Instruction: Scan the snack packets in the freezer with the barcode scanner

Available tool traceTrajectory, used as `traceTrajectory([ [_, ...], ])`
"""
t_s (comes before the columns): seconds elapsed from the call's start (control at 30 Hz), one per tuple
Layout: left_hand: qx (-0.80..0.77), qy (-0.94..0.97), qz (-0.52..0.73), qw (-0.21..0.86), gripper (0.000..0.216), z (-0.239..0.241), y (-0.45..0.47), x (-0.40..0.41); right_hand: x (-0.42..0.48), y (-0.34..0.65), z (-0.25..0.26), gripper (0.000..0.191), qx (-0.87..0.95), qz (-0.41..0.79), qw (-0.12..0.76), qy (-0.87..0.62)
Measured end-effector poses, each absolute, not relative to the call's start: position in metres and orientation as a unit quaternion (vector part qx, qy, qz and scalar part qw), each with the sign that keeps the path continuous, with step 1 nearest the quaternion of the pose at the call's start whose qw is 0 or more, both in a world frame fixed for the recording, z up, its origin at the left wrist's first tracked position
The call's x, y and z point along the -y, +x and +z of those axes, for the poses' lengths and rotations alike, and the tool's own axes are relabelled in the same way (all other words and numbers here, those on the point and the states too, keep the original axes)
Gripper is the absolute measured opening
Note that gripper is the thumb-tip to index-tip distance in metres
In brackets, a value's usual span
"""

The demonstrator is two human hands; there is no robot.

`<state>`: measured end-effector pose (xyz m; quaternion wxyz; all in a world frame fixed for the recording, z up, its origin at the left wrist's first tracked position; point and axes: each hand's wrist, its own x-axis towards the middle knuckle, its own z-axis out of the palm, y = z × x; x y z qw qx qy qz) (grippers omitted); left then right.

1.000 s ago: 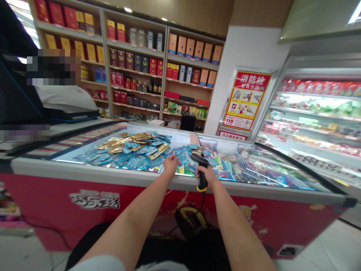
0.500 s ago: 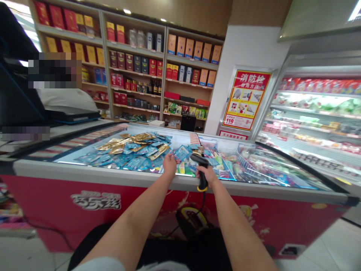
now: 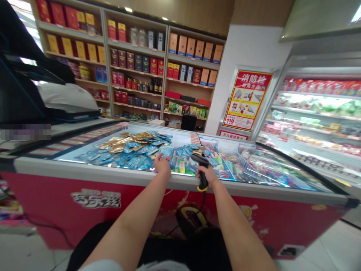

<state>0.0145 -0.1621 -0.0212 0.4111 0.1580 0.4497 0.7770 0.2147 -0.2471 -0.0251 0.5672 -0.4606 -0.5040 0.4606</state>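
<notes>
My right hand (image 3: 208, 175) is wrapped round the grip of a black barcode scanner (image 3: 200, 161) with a yellow base, its head pointing left over the freezer's glass top. Fingers closed, my left hand (image 3: 163, 164) pinches a small blue packet (image 3: 167, 151) at the right edge of a heap. That heap of blue packets (image 3: 138, 162) and gold packets (image 3: 115, 143) lies on the glass to the left. A smaller pile of blue packets (image 3: 183, 151) sits between my two hands. The scanner's cord hangs down the freezer front.
The red chest freezer (image 3: 135, 214) spans the width before me, frozen goods under its glass. A dark checkout screen (image 3: 19, 82) and a person in a white top (image 3: 66, 98) are at left. Shelves of boxes (image 3: 135, 82) stand behind; a lit refrigerated display (image 3: 318, 120) is at right.
My left hand has moved left, from beside the smaller pile to the edge of the big heap, with a blue packet at its fingertips. My right hand and the scanner stay in place.
</notes>
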Motion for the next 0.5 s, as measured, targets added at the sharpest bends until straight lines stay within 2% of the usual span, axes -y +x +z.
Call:
traceTrajectory([
  [0.13,-0.425,0.114,0.797,0.415,0.044,-0.021,0.011,0.158,0.246,0.215,-0.027,0.024,0.506,0.462,0.567,-0.458],
  [0.33,-0.495,0.194,0.779,0.333,0.057,-0.022,0.013,0.165,0.244,0.216,-0.029,0.024,0.512,0.457,0.564,-0.46],
  [0.5,-0.582,0.246,0.734,0.25,0.053,-0.025,0.014,0.17,0.245,0.216,-0.028,0.023,0.507,0.464,0.567,-0.454],
])
